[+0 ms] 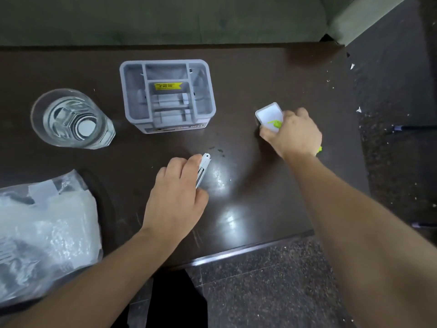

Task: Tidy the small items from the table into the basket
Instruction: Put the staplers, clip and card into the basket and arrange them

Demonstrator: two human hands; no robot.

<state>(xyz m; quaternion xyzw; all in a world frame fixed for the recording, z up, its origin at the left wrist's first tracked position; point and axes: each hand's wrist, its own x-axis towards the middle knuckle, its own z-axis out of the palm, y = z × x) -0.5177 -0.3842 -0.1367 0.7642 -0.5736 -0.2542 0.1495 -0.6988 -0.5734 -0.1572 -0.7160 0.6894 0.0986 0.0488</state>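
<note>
Bench [248,74] bare between basket [165,97] and right hand [292,133], also bare along the far edge behind the basket. Front centre strip between left hand [176,197] and right forearm open. Obstacles: glass [71,119] just left of the basket, narrow gap between them; plastic bag [45,230] fills the front-left corner. Basket top open, compartments reachable from above.

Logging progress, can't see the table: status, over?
Left hand grip on cutter. Right hand grip on white box and green pen. Basket holds no items yet. Path clear; glass off left.
</note>
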